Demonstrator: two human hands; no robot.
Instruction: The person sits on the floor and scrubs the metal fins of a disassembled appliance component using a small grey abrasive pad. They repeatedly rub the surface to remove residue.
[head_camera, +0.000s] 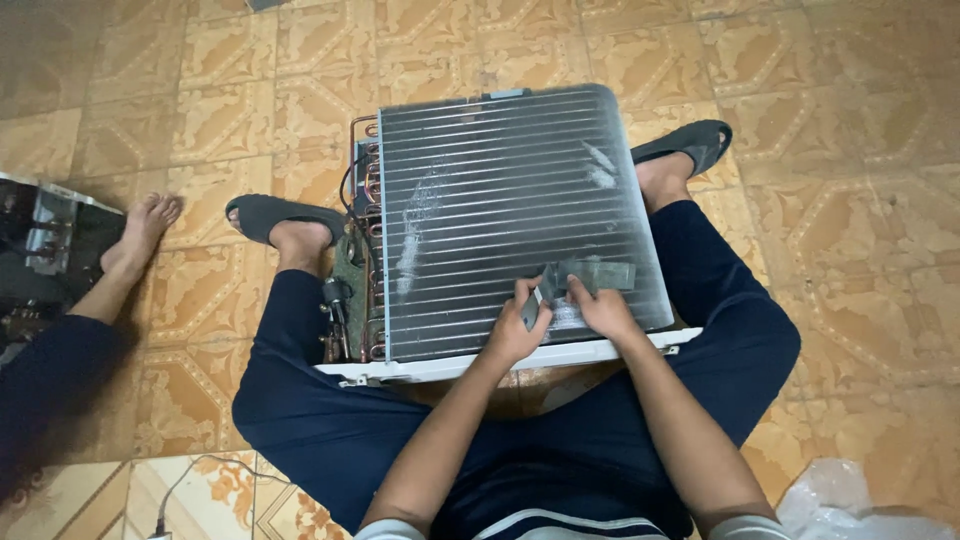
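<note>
A finned condenser unit with grey fins and copper tubing on its left side lies flat on the floor between my legs. A grey strip of tape or foam lies on the fins near the lower right. My left hand pinches the strip's dark near end. My right hand presses on the strip just beside it. Both hands rest on the fins close to the unit's white front edge.
My feet in dark slippers flank the unit. Another person's bare foot and leg are at the left, next to a dark metal casing. A clear plastic bag lies at bottom right; a cable at bottom left.
</note>
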